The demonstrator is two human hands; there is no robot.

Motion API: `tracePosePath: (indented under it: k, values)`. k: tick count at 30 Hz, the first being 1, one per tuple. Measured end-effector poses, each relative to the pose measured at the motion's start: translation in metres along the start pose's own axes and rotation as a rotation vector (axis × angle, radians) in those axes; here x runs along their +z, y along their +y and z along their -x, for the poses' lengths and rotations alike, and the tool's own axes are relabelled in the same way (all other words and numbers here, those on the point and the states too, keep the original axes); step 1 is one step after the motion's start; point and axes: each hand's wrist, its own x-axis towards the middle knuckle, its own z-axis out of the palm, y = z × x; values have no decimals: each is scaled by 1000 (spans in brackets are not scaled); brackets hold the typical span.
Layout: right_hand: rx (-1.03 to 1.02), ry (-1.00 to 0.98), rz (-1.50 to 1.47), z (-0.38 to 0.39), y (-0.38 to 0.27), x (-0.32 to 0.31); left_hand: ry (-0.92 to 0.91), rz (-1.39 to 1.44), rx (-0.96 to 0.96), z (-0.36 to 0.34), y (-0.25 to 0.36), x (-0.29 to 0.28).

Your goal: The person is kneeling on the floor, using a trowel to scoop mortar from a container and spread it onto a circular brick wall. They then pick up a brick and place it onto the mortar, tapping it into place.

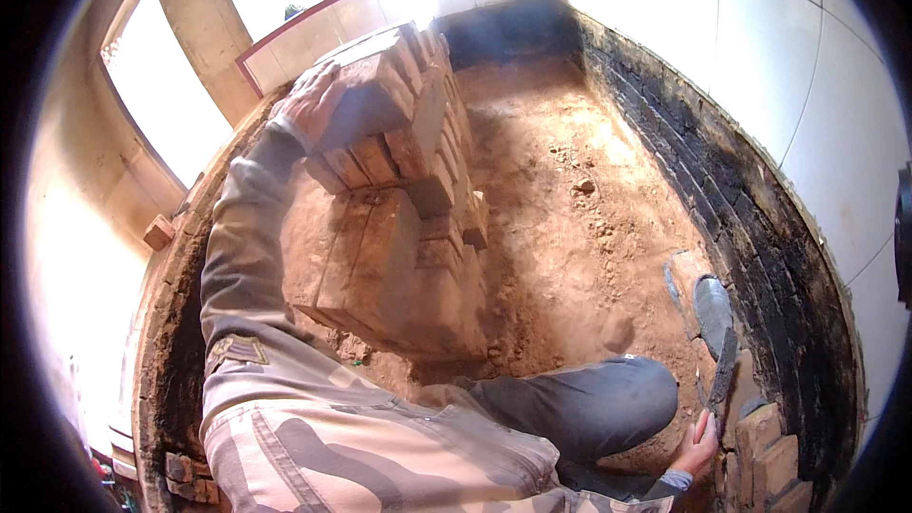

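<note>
My left hand (309, 103) lies with its fingers stretched out over the top corner of a tall stack of reddish-brown bricks (378, 90). At the lower right, my right hand (698, 446) is closed round the handle of what looks like a trowel (724, 370), its dark, narrow blade seen nearly edge-on. The blade points away from me, and its tip reaches a grey, oval, wet-looking patch (712, 312). Whether that patch is mortar in a container I cannot tell.
Dusty reddish soil (560, 228) with loose crumbs covers the pit floor. A blackened brick wall (703, 161) runs along the right, below white tiles (760, 28). Several loose bricks (765, 456) stand beside my right hand. My bent knee (608, 404) sits between the stack and that wall.
</note>
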Motion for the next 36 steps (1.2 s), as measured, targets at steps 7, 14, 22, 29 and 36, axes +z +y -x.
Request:
tracePosePath:
  k: [7, 14, 22, 29, 36]
  values:
    - [22, -71, -187, 3, -8, 20, -309, 672, -271, 10, 44, -53]
    - [11, -79, -77, 19, -29, 14, -348, 431, -223, 22, 79, -28]
    - [124, 55, -139, 27, -56, -10, -269, 647, 432, -34, 185, -44]
    - [171, 373, -284, 93, -134, -34, -237, 745, 1175, -135, 446, 49]
    - [610, 489, -580, 165, -162, -55, -242, 772, 1285, -151, 666, 228]
